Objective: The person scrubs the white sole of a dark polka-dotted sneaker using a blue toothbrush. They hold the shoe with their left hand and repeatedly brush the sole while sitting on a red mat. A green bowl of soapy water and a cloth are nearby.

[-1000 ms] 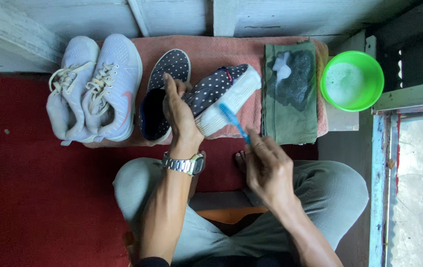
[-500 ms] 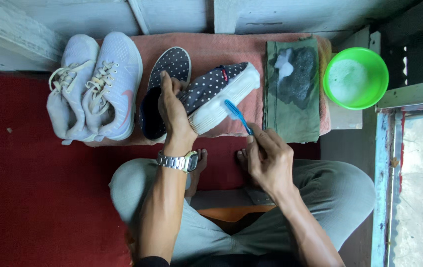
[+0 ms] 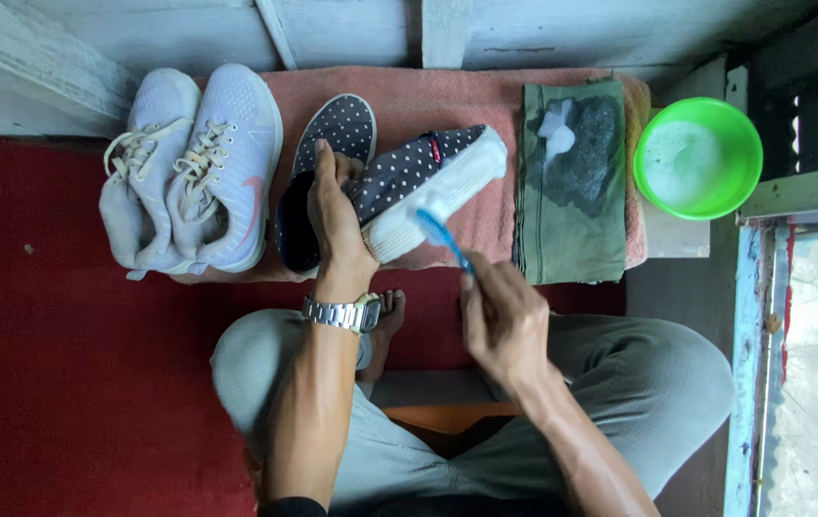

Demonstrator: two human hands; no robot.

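Scrubbing goes best with left hand point(image 3: 337, 225) fingers clamped on the polka-dot slip-on shoe point(image 3: 418, 187) while right hand point(image 3: 504, 321) fingers, closed on the blue toothbrush point(image 3: 442, 237), work its white sole toward 1 o'clock.

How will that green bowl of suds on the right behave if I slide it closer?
The green bowl looks like thin plastic, so probably light and easy to slide. It holds foamy liquid, so a quick push would likely slosh it. It sits partly on the pink towel's edge, so it may drag the cloth or tip a little.
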